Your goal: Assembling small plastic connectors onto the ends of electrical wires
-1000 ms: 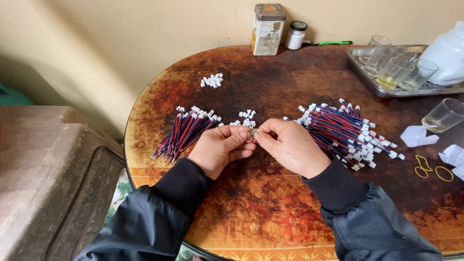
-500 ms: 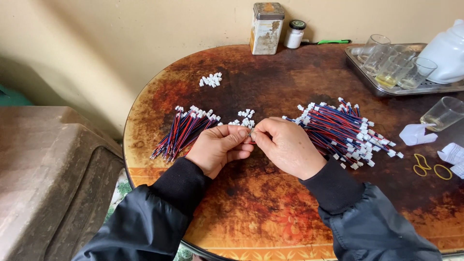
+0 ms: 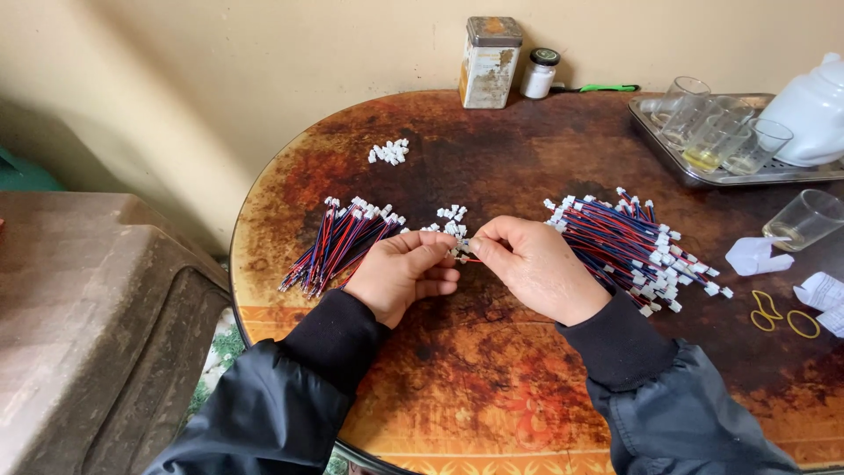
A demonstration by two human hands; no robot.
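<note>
Left hand (image 3: 403, 274) and right hand (image 3: 536, 264) unmoved, both grips pinched together on one wire lead (image 3: 469, 259); small white connectors (image 3: 453, 220) just beyond; fitting goes on.

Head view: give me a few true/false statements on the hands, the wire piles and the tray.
1. Both hands, left hand and right hand, meet at a small white connector. True.
2. The larger wire pile lies left of the hands. False: it lies to their right; the smaller pile is on the left.
3. The metal tray holds glasses. True.
4. The yellow rubber bands lie in the tray. False: they lie on the table.
</note>
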